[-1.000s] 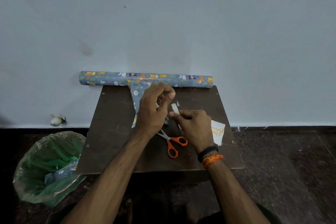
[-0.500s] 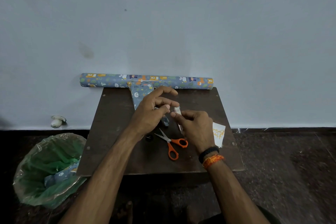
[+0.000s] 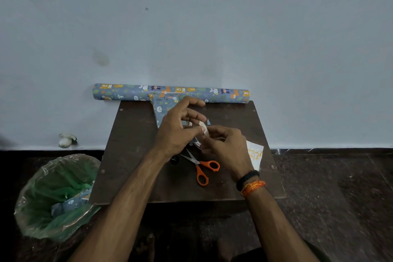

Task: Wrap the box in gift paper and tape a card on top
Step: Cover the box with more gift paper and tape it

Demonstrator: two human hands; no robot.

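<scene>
The box [image 3: 161, 110], covered in blue animal-print gift paper, lies on the dark table [image 3: 131, 155] and is mostly hidden under my left hand [image 3: 177, 130]. Both hands meet above its near end. My left hand and my right hand [image 3: 225, 147] pinch a small pale piece of tape [image 3: 204, 129] between their fingertips. A white card [image 3: 254, 154] with orange lettering lies on the table just right of my right hand. Whether a tape roll sits behind the fingers is hidden.
A roll of the same gift paper [image 3: 212, 93] lies along the wall at the table's back edge. Orange-handled scissors [image 3: 202, 168] rest below my hands. A green-lined bin [image 3: 53, 195] with paper scraps stands on the floor at left.
My left hand has dropped lower and its fingers have come down onto the tape held by my right hand. The two hands are now closer together.
</scene>
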